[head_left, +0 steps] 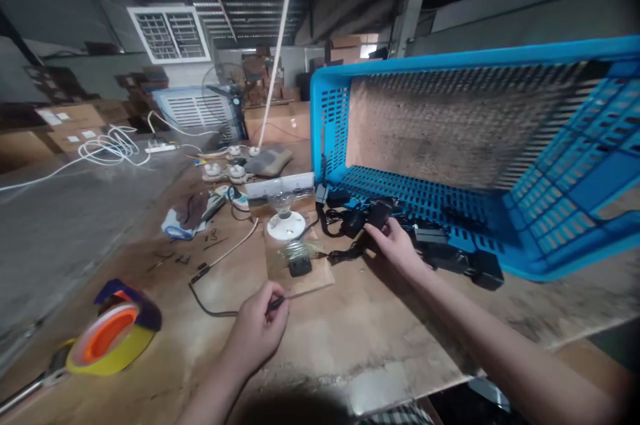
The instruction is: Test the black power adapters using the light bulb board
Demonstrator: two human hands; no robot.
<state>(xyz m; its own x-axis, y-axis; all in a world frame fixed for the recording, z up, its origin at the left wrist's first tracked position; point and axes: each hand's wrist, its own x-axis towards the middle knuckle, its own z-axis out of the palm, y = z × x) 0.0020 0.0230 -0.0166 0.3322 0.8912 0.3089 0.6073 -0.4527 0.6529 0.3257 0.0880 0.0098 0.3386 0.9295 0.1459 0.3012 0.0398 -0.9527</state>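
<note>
My left hand is closed over the wooden table, pinching the black plug end of a cable. That cable curves away to the left and joins a pale lead. At the mouth of a blue crate lying on its side, my right hand grips a black power adapter. Beside it, more black adapters and bundled black cords spill from the crate. Between my hands, a white lamp holder with a clear bulb is fixed to a board, with a small black block in front of it.
The blue crate takes up the right side. Rolls of yellow and purple tape stand at the left edge. Further back are a cloth, white sockets and a grey bag. Coiled white cable lies on the floor.
</note>
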